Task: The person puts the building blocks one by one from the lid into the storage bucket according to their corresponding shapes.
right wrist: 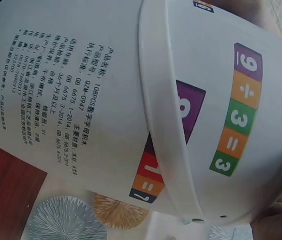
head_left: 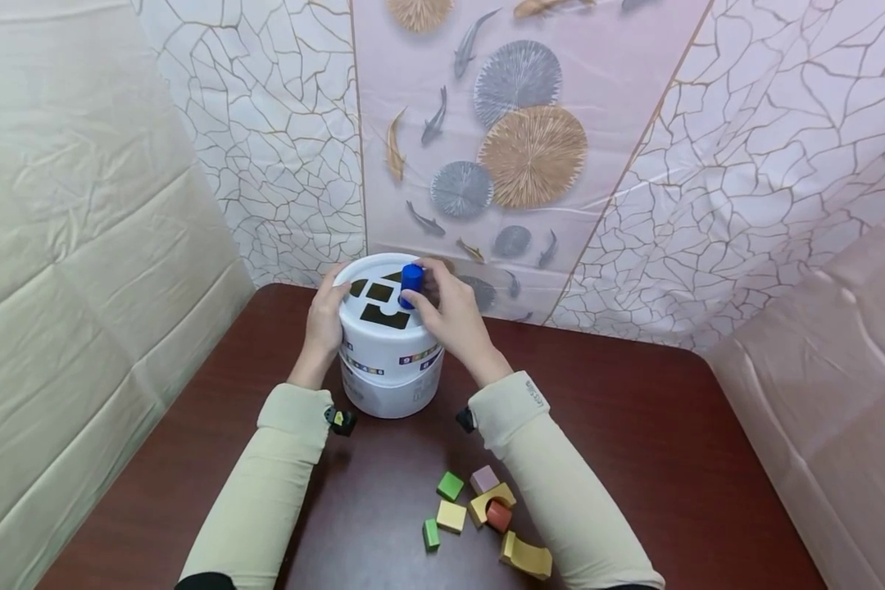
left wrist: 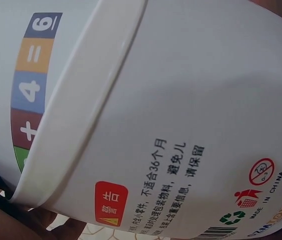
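Observation:
A white bucket [head_left: 389,397] stands on the table near its far edge, with shaped holes cut in its lid [head_left: 361,266]. My right hand [head_left: 459,315] pinches a blue cylinder block [head_left: 411,283] upright over the right part of the lid; its lower end overlaps the lid in the head view. My left hand [head_left: 324,324] rests along the bucket's left side, fingers around the lid's edge. Printed sums and text cover the bucket wall [left wrist: 190,100] in the left wrist view. In the right wrist view, its white handle [right wrist: 163,100] crosses the wall and part of my hand shows at lower right.
Several loose blocks lie on the dark red table [head_left: 634,442] near my right forearm: green [head_left: 450,486], pale yellow [head_left: 451,517], pink [head_left: 483,479], red [head_left: 498,515], and a golden arch [head_left: 526,555]. Hanging patterned cloth [head_left: 265,139] borders the table's far side.

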{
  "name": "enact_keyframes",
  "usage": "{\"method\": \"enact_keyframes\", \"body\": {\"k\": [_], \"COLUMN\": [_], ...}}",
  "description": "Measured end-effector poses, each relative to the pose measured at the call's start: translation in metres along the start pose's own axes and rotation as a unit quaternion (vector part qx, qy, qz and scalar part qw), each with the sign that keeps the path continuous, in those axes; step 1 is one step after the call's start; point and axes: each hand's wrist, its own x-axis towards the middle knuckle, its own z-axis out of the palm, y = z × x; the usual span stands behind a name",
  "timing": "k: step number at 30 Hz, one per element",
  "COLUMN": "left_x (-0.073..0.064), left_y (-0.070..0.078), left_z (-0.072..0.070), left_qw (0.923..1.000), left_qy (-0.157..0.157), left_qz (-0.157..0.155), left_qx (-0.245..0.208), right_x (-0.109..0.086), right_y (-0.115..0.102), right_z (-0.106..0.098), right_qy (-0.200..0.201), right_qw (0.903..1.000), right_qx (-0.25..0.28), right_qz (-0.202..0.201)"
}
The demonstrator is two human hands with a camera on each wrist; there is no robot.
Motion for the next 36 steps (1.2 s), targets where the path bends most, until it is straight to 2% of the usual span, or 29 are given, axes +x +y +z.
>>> {"method": "enact_keyframes", "body": {"k": [6, 8, 11, 36], "left_x": [0.0006, 0.0023, 0.0016, -0.0012], "left_y": [0.004, -0.0028, -0.004, -0.002], "left_z": [0.0006, 0.0007, 0.0007, 0.0017], "left_qw": [0.9999, 0.9999, 1.0, 0.9999], "left_qy": [-0.005, -0.002, -0.002, 0.001], "left_qz": [-0.016, -0.01, -0.01, -0.003], "left_qx": [-0.002, -0.002, 0.0, 0.01], "right_x": [0.0028, 0.0023, 0.001, -0.0016], "right_y": [-0.0032, -0.0032, -0.0021, 0.0036], "right_z": [-0.0007, -0.0005, -0.0002, 0.0016], "right_qy": [-0.02, -0.023, -0.023, -0.018], "right_qw": [0.9995, 0.9994, 0.9994, 0.9995], "right_qx": [-0.016, -0.017, -0.017, -0.024], "right_qz": [0.019, 0.02, 0.02, 0.006]}}
